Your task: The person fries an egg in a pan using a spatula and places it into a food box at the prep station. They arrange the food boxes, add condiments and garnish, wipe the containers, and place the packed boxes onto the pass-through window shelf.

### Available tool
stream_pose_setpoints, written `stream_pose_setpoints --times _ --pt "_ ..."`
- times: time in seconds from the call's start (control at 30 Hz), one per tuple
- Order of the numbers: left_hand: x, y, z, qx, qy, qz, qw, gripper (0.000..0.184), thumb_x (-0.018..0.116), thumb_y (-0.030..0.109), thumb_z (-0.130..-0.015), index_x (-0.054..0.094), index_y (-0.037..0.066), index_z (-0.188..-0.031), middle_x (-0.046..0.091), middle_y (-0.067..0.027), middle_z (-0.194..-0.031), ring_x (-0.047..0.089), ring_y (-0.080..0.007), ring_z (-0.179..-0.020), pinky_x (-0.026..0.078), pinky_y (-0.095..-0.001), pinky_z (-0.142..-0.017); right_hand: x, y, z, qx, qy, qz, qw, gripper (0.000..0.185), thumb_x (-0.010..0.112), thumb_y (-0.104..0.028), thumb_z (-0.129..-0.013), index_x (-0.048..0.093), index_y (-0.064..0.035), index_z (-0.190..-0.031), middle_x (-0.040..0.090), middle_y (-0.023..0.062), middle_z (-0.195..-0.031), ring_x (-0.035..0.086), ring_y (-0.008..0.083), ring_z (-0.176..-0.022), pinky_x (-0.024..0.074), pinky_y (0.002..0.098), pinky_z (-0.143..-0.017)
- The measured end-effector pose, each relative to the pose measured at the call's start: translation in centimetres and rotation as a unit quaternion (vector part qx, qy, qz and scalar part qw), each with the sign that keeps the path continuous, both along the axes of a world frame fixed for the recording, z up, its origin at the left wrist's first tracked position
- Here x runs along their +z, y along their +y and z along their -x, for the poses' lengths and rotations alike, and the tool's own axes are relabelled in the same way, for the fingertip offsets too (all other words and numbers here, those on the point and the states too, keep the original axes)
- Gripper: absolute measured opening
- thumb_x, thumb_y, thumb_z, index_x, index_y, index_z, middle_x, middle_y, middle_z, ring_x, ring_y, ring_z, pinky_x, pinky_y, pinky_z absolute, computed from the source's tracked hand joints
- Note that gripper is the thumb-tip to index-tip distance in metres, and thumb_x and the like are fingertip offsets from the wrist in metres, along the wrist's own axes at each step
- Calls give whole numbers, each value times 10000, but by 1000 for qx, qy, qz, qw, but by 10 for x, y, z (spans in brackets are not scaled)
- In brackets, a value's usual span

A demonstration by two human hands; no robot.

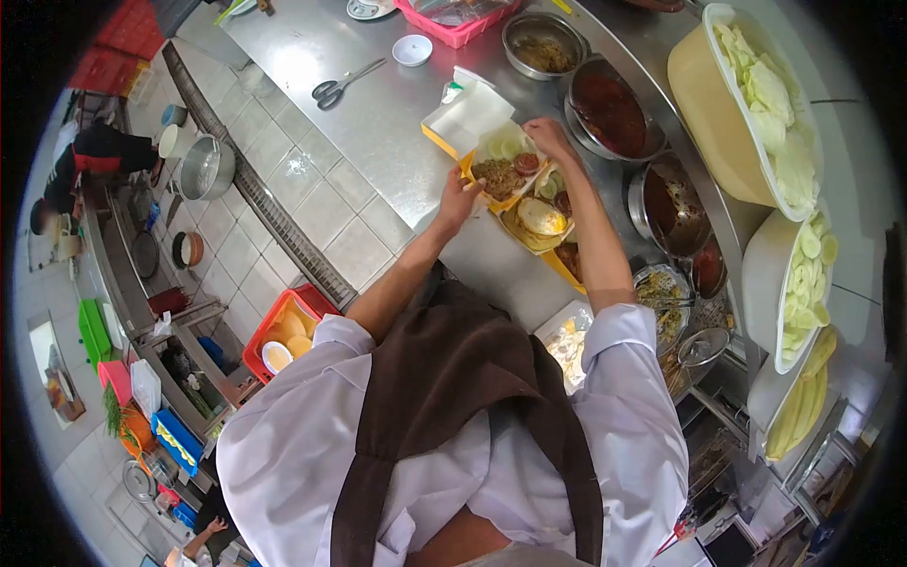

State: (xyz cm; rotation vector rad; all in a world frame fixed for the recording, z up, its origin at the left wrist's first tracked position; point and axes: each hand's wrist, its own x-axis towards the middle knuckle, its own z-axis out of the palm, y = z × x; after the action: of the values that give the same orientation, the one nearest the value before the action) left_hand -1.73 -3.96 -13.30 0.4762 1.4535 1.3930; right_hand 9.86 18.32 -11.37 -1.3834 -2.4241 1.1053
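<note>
**Open food carton: light, bendy, spill-prone**

Beyond the fried egg (540,217), our left hand (458,197) pinches the food carton's (467,163) wall; right hand (548,137) at the far edge, grip unclear. Carton's on the tabletop (378,142). Likely light, thin-walled; support low both sides, avoid the floppy lid (470,111).

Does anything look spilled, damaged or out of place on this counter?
Nothing looks plainly spilled or damaged. The scissors lie loose on the metal counter, apart from the open food box, but that hardly seems odd.
</note>
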Motion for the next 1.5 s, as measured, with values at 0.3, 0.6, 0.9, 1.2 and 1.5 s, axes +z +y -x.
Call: stream_pose_setpoints --times 0.3,0.6,0.9,1.2,1.5 --pt "-29 0 46 -215 336 -38 916 656 686 201 -787 308 19 -1291 575 -209 -1128 564 -345 -1028 455 -390 -850 17 -14 -5 -6 -42 -44 998 229 515 -158 -787 678 -46 -903 640 194 -922 610 352 -896 474 400 -808" --pt "-26 -5 37 -141 390 -114 903 700 736 42 -669 304 35 -1220 600 -141 -1004 575 -339 -992 470 -401 -834 7 -20 -2 -14 -9 -210 977 177 528 -118 -749 662 -4 -767 627 233 -811 613 390 -815 482 454 -756" --pt "-25 -28 -1 28 350 -100 931 597 716 -3 -673 390 31 -1172 557 -114 -1108 547 -270 -1052 445 -349 -889 -7 -25 13 -1 -63 -121 991 169 524 -60 -722 644 26 -805 617 256 -891 603 397 -874 474 453 -775" --pt "-49 -14 17 -24 359 -25 933 492 622 40 -714 477 -13 -1181 522 -176 -1134 495 -306 -1090 380 -360 -948 20 -34 -9 -99 92 -210 968 189 590 -150 -772 610 13 -865 619 217 -833 601 382 -811 481 429 -730" --pt "-42 20 47 -136 199 128 962 382 565 320 -821 634 -54 -853 621 -208 -929 584 -282 -843 439 -363 -728 52 -204 -181 -394 -107 -297 863 261 607 -182 -798 586 0 -985 623 193 -866 594 374 -848 468 442 -760"
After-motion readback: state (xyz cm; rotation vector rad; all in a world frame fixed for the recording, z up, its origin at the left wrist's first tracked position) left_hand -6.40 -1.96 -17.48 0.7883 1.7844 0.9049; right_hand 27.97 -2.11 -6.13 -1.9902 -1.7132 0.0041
